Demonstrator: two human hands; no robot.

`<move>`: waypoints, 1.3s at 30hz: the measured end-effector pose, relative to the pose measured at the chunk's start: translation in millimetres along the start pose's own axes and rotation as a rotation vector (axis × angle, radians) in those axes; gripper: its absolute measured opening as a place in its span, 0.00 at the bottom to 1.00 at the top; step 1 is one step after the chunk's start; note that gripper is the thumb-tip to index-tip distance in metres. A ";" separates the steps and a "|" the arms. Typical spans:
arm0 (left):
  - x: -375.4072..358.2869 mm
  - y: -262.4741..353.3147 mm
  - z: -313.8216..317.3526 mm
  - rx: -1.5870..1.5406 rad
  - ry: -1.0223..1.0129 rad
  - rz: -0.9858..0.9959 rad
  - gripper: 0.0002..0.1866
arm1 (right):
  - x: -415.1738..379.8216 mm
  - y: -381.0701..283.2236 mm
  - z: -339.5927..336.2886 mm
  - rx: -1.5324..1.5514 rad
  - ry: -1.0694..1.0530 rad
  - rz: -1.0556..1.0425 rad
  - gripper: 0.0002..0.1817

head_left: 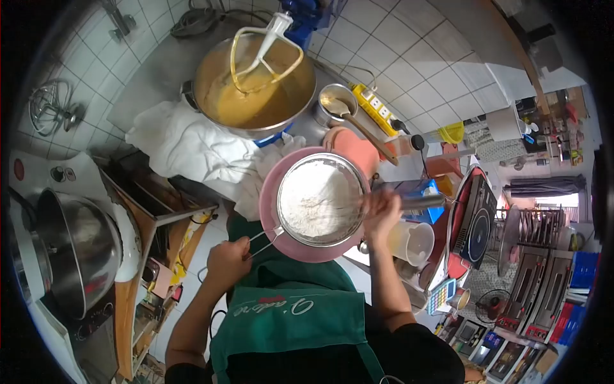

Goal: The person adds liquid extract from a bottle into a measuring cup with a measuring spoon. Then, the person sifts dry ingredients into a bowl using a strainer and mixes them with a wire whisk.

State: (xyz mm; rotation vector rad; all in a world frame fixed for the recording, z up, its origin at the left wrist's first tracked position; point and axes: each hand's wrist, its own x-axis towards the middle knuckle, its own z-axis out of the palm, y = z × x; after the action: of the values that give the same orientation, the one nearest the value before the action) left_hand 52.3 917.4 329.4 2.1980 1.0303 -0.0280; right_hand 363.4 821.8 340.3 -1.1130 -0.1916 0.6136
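Note:
A round metal sieve [286,221] holding white flour [313,192] rests over a pink bowl [271,238] in front of my apron. My left hand [229,264] is closed around the sieve's wire handle. In my right hand [382,214], blurred by motion, is a whisk with a thick metal handle [423,203]. Its wires are smeared and reach into the flour at the sieve's right side. What lies in the pink bowl under the sieve is hidden.
Behind stands a mixer bowl [306,105] of yellow batter, a coated paddle [262,61] above it. A metal cup [326,115] holds a wooden-handled spatula, beside a yellow power strip [377,110]. White cloth [198,144] lies left. A clear plastic jug [419,243] stands right.

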 end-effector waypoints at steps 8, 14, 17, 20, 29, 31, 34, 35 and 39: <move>6.1 2.5 -7.6 0.058 -0.030 0.006 0.09 | 19.3 -2.9 4.8 -0.218 0.042 -0.069 0.17; 9.5 4.9 -6.9 0.031 -0.041 0.002 0.09 | 22.1 11.1 19.7 -0.044 -0.023 -0.048 0.14; 7.6 4.1 -3.0 0.041 -0.039 0.038 0.08 | 44.0 -3.5 20.2 -0.186 0.267 -0.231 0.11; 13.2 -2.6 -6.2 0.035 -0.025 0.059 0.09 | 13.0 21.7 34.4 0.075 0.053 -0.033 0.17; 18.5 -12.9 -20.1 0.060 -0.016 0.052 0.08 | 23.4 8.5 2.6 -0.034 -0.107 0.052 0.14; 18.1 -12.7 -25.4 0.038 -0.073 0.067 0.07 | 34.3 11.0 1.2 -0.145 -0.007 -0.174 0.14; 25.1 -7.6 -31.9 0.066 -0.033 0.106 0.07 | 4.0 21.6 45.6 0.123 -0.105 -0.101 0.13; 30.0 -7.7 -38.1 0.063 -0.017 0.120 0.07 | 4.9 8.5 40.0 0.070 -0.144 0.045 0.14; 37.1 0.5 -47.5 0.055 -0.061 0.139 0.07 | 34.6 -0.2 44.6 -0.108 0.213 -0.164 0.14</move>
State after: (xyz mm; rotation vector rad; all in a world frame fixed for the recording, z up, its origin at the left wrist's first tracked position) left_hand 65.7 970.5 354.6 2.2988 0.8508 -0.0608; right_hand 372.2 875.5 355.0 -1.2449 -0.1313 0.3384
